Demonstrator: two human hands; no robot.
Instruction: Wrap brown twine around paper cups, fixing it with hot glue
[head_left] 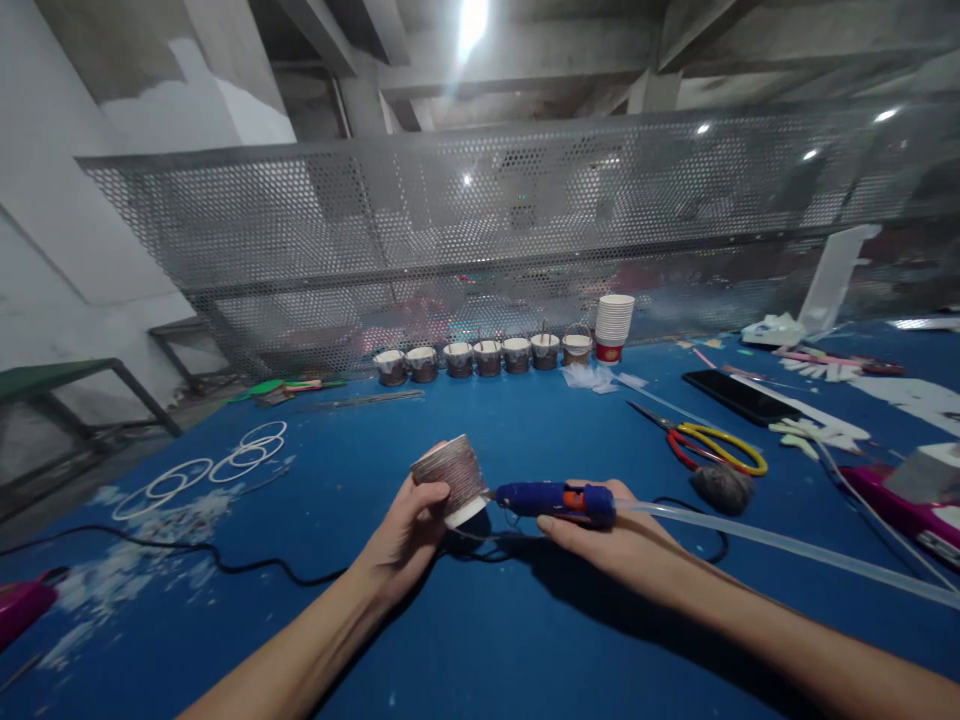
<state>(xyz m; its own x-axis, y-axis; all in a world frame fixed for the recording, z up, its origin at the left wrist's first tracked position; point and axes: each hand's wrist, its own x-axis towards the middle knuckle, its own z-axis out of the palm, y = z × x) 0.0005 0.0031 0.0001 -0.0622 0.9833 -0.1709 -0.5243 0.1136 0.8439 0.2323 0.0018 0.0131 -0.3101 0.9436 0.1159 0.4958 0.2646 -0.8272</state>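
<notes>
My left hand point(409, 530) is closed round a small paper cup point(452, 476) wrapped in brownish cord, held tilted just above the blue table point(480, 640). My right hand point(600, 535) grips a blue glue gun point(555, 500) with an orange trigger. Its nozzle points left and touches the cup's lower side. A long clear glue stick point(787, 555) sticks out of the gun's back to the right. A black cable point(225, 568) runs from the gun across the table to the left.
Several wrapped cups point(487, 357) stand in a row at the back beside a stack of paper cups point(613, 325). Red-and-yellow scissors point(712, 445), a dark phone point(739, 395) and a grey lump point(721, 487) lie right. White rings point(217, 465) lie left. A perforated metal screen point(525, 220) closes the far edge.
</notes>
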